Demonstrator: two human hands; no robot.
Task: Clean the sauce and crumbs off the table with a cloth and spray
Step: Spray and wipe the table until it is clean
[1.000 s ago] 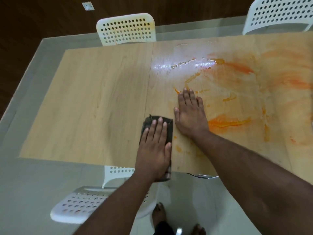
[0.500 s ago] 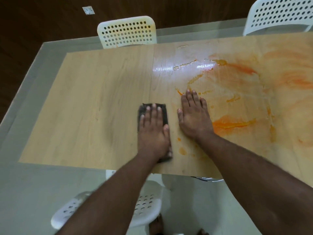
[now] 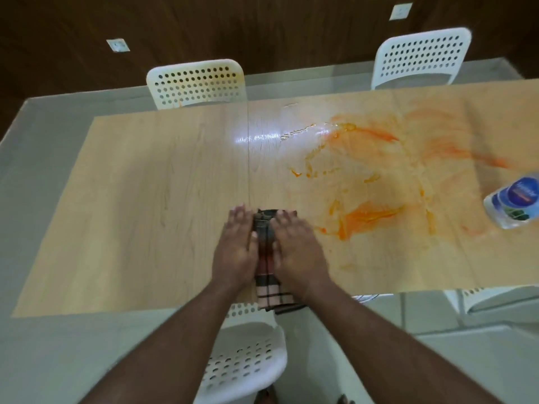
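A folded checked cloth [image 3: 266,243] lies on the wooden table top [image 3: 140,199] near its front edge, its near end hanging over. My left hand [image 3: 236,252] and my right hand [image 3: 297,252] lie flat with straight fingers, one on each side of the cloth and partly on it. Orange sauce [image 3: 367,214] is smeared over the right half of the table, with wet streaks further back. A clear bottle with a blue label [image 3: 514,204] lies at the right edge of the view.
The wooden top sits on a wider glass table [image 3: 46,121]. Two white perforated chairs [image 3: 198,83] [image 3: 420,58] stand at the far side, another [image 3: 245,360] is below me at the near edge. A dark wooden wall is behind.
My right hand has moved left from the bare table onto the cloth. My left hand has shifted to the cloth's left side. The view has pulled back and the bottle has come into sight.
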